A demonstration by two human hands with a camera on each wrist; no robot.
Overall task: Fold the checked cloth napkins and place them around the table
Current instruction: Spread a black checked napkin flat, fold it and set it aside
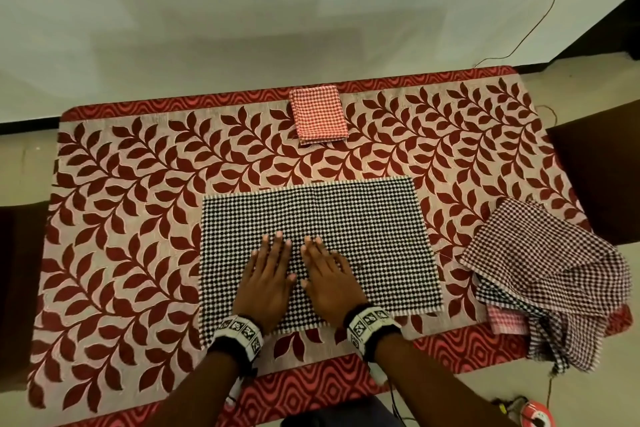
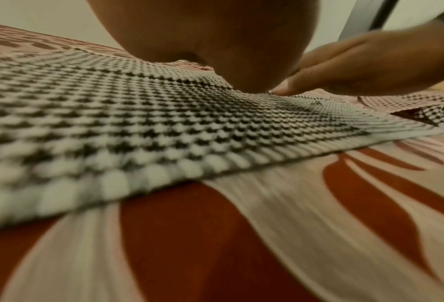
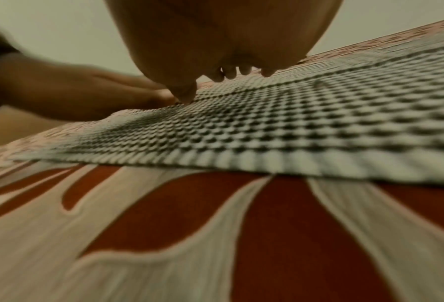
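Note:
A black-and-white checked napkin (image 1: 346,218) lies flat as a wide rectangle at the table's near middle. My left hand (image 1: 268,274) and right hand (image 1: 329,274) rest side by side on its near half, palms down, fingers straight. In the left wrist view the left palm (image 2: 215,40) presses the napkin (image 2: 138,114), with the right hand (image 2: 358,67) beside it. The right wrist view shows the right hand (image 3: 228,40) flat on the same napkin (image 3: 319,122). A folded red checked napkin (image 1: 318,114) sits at the far edge.
A leaf-patterned red tablecloth (image 1: 138,201) covers the table. A loose heap of checked napkins (image 1: 547,277) lies at the right near corner, partly over the edge. Dark chairs (image 1: 602,166) stand at both ends. A red cable (image 1: 526,35) runs to a wall socket.

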